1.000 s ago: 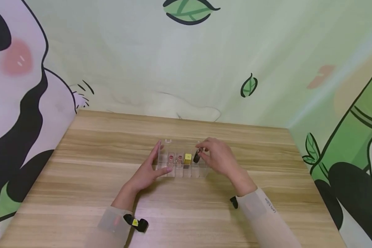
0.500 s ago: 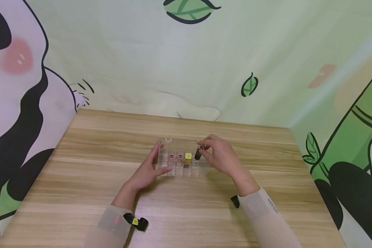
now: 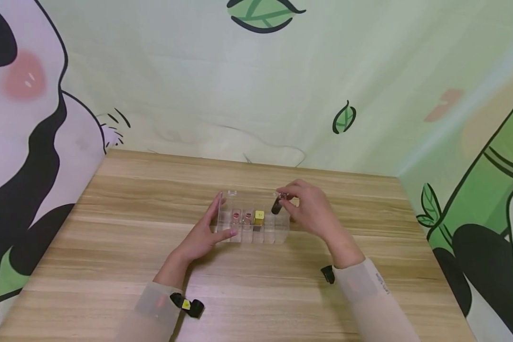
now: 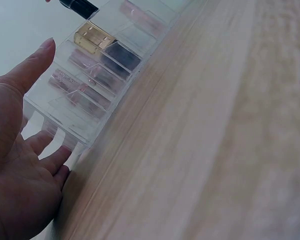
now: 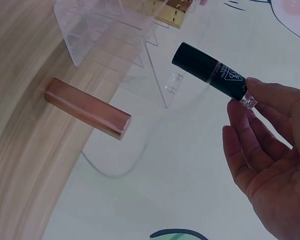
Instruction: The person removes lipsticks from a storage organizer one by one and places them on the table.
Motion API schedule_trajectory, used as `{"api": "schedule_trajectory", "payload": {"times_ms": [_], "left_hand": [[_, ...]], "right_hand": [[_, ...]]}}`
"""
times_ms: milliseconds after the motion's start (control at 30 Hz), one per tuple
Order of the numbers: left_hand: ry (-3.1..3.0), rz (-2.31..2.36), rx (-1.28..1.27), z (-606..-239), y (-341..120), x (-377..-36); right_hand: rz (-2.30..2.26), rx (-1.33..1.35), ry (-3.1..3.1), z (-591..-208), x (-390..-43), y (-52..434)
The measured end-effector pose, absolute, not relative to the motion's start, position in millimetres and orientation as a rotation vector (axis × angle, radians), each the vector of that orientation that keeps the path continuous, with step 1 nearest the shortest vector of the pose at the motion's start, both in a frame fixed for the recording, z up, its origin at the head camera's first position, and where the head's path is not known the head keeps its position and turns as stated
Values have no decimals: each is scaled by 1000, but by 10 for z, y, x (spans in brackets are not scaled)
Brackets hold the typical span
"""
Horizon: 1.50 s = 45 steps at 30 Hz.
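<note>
The right hand [image 3: 309, 209] pinched a black lipstick tube [image 5: 211, 70] by its clear end, fingers [image 5: 255, 100] clamped on it, above the clear organizer [image 3: 252, 223] near its 2 o'clock corner. The left hand [image 3: 205, 235] rested with straight fingers against the organizer's 9 o'clock end, bracing it. With so slight a pinch, the tube could likely have slipped or tilted and struck a divider rather than entering an open slot beside the gold-capped lipstick [image 3: 259, 217]. The light organizer might have slid on the table [image 3: 111, 247]. A rose-gold lipstick [image 5: 87, 108] lay on the table just beside the organizer.
</note>
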<state>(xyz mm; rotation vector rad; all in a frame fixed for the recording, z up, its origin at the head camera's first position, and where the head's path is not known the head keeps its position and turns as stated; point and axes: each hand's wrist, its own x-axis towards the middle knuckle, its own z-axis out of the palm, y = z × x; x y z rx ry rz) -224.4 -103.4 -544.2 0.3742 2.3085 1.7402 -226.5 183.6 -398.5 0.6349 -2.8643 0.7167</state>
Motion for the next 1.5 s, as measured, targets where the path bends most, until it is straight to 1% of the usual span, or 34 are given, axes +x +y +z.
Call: {"api": "schedule_trajectory", "payload": {"times_ms": [800, 1167, 1500], "left_hand": [[2325, 1709, 354, -5457, -1047, -2241], [2338, 1701, 359, -5405, -1071, -2249], [2325, 1707, 370, -5403, -1060, -2234]], "right_hand": [[792, 546, -2799, -3862, -2292, 2036], [829, 543, -2739, -3860, -2332, 2169], [852, 453, -2743, -3929, -2327, 2323]]}}
